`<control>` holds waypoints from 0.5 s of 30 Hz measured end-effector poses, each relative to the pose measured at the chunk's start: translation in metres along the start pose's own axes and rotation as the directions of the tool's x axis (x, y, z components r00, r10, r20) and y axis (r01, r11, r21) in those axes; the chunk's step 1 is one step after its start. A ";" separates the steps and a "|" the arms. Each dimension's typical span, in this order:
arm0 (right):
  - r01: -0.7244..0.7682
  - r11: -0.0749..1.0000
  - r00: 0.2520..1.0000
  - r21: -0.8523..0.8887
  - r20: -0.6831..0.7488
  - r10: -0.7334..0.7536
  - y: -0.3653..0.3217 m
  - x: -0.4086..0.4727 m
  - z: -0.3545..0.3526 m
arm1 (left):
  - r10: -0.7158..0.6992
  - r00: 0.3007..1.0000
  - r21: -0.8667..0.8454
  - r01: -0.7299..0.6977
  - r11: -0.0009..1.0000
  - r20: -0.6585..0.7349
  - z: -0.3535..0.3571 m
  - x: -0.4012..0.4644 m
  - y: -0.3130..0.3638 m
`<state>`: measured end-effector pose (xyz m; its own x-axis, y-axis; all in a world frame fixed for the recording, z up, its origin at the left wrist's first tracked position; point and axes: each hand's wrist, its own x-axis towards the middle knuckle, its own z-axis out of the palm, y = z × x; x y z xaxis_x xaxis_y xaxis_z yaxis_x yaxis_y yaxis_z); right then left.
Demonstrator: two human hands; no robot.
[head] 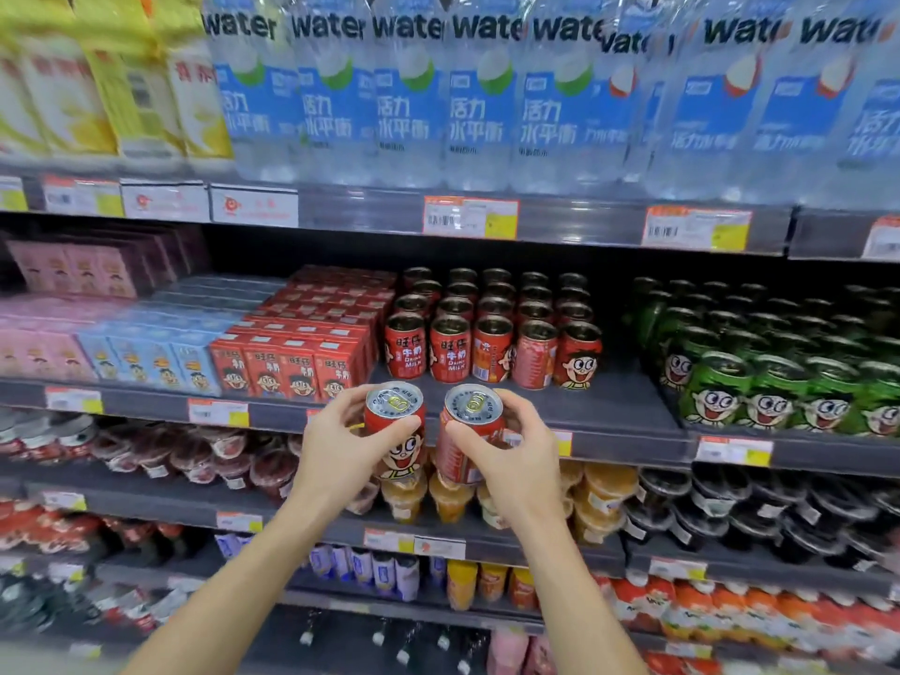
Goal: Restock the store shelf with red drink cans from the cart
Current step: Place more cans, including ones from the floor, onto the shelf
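My left hand (343,443) grips a red drink can (397,431) with a cartoon face, held upright just in front of the shelf edge. My right hand (506,450) grips a second red can (465,431) beside it, tilted slightly left. Both cans sit a little below and in front of the middle shelf (609,406). On that shelf stand several rows of matching red cans (492,328), with bare shelf in front of them and to their right. The cart is out of view.
Red, blue and pink drink cartons (287,353) fill the shelf left of the red cans. Green cans (779,358) stand to the right. Large water bottles (438,99) line the shelf above. Fruit cups and jars (599,499) sit on lower shelves.
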<state>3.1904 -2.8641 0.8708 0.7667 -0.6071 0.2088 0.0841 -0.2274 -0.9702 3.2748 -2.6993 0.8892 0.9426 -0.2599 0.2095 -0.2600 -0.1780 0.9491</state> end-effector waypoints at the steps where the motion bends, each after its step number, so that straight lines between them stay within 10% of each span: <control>1: 0.009 1.000 1.000 0.002 0.018 -0.009 -0.002 0.008 0.001 | -0.002 1.000 0.010 0.003 1.000 -0.018 0.001 0.008 0.002; 15: 0.028 1.000 0.998 -0.009 0.062 -0.027 -0.003 0.059 0.029 | -0.096 0.982 0.021 0.100 0.995 -0.160 0.012 0.067 -0.001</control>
<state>3.2533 -2.8772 0.8829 0.8020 -0.5524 0.2274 0.1001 -0.2510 -0.9628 3.3362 -2.7277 0.8994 0.9845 -0.0861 0.1529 -0.1686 -0.2233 0.9601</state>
